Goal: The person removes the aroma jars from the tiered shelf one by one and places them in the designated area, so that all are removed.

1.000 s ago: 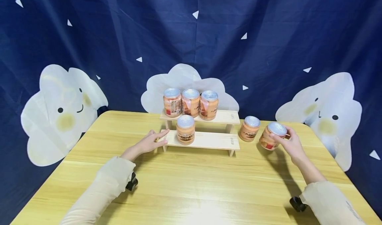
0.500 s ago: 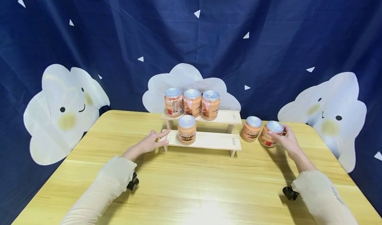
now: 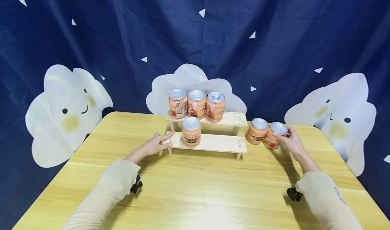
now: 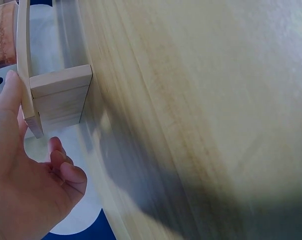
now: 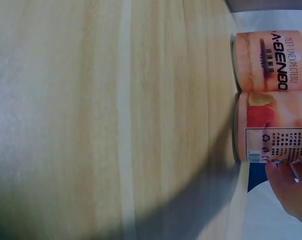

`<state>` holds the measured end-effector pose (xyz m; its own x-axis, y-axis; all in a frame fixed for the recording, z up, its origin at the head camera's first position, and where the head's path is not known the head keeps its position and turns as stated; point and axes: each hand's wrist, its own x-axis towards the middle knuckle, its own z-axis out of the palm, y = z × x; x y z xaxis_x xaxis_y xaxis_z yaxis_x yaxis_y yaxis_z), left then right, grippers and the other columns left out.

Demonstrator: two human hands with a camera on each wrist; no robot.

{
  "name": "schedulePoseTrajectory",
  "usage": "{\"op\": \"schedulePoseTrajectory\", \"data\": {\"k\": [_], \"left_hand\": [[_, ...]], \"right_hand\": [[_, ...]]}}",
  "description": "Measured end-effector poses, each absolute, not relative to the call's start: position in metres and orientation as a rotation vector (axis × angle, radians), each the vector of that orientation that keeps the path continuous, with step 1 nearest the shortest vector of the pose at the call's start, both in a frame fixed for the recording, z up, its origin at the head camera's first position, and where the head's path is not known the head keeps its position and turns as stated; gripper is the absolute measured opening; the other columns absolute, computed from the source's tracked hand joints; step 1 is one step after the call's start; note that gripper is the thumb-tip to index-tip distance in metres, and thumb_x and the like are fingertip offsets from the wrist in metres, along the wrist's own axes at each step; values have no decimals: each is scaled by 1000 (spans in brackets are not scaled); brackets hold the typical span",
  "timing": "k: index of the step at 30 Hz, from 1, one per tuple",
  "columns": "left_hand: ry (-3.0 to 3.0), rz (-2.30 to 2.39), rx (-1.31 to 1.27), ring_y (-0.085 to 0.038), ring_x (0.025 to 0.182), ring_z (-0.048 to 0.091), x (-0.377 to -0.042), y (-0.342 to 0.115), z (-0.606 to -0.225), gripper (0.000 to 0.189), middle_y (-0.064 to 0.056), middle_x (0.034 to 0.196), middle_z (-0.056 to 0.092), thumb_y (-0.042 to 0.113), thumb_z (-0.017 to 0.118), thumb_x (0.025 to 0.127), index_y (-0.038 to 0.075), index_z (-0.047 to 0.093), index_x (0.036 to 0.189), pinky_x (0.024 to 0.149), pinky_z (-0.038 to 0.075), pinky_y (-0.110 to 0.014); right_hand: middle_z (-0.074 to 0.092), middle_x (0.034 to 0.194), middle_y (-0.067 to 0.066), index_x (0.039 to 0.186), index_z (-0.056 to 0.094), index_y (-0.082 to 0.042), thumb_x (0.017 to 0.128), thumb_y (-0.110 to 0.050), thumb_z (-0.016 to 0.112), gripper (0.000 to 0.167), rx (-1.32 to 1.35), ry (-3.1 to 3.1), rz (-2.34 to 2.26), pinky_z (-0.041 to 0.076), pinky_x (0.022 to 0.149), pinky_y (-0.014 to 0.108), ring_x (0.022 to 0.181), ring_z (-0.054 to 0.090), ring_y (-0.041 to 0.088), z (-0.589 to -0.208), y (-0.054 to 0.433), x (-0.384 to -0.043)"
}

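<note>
My left hand [image 3: 151, 145] holds the left end of the two-step wooden shelf [image 3: 220, 142], thumb and index finger at the lower board. In the left wrist view, one finger lies on the board [image 4: 24, 65] and the other fingers curl below. At the right, my right hand [image 3: 293, 143] grips an orange-labelled can [image 3: 271, 140] with a silver lid, thumb at its front. It stands upright on the table against a similar can [image 3: 255, 137]. Both cans touch in the right wrist view, where my fingertips [image 5: 273, 172] meet the held can's label [image 5: 278, 142].
Three similar cans stand in a row on the upper step, the middle can [image 3: 196, 104] between two others. One more can [image 3: 191, 135] sits left on the lower step. The wooden table [image 3: 195, 186] ends before a dark blue curtain [image 3: 122, 30] with white clouds.
My right hand has set the tilted can down upright and slid it left against its neighbour. The left hand has stayed at the shelf's end. The view has shifted slightly.
</note>
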<state>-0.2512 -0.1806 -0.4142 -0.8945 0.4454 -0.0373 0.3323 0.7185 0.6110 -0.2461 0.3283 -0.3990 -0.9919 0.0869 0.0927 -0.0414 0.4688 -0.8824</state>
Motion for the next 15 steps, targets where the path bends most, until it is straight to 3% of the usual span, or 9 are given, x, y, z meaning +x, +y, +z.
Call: {"op": "schedulePoseTrajectory", "data": {"k": [5, 11, 15], "left_hand": [[2742, 927, 641, -21, 77, 29, -251, -180, -414, 58, -6, 79, 33, 33, 55, 91, 13, 34, 141, 63, 31, -31], [2731, 948, 637, -20, 75, 28, -250, -181, -413, 58, -6, 77, 31, 32, 55, 91, 12, 34, 141, 62, 30, -31], [2727, 957, 633, -20, 75, 28, -249, -180, -412, 58, -6, 78, 31, 32, 55, 91, 11, 34, 141, 62, 30, -31]], "right_hand": [[34, 129, 22, 140, 20, 8, 89, -15, 56, 66, -87, -2449, 1496, 30, 78, 12, 99, 36, 9, -388, 322, -246], [44, 108, -15, 135, 38, 0, 85, -15, 63, 58, -103, -2251, 1468, 29, 80, 15, 95, 37, 1, -367, 302, -245], [45, 100, -23, 129, 44, -4, 85, -9, 63, 49, 19, -2209, 1529, 32, 78, 13, 94, 40, 1, -359, 281, -240]]}}
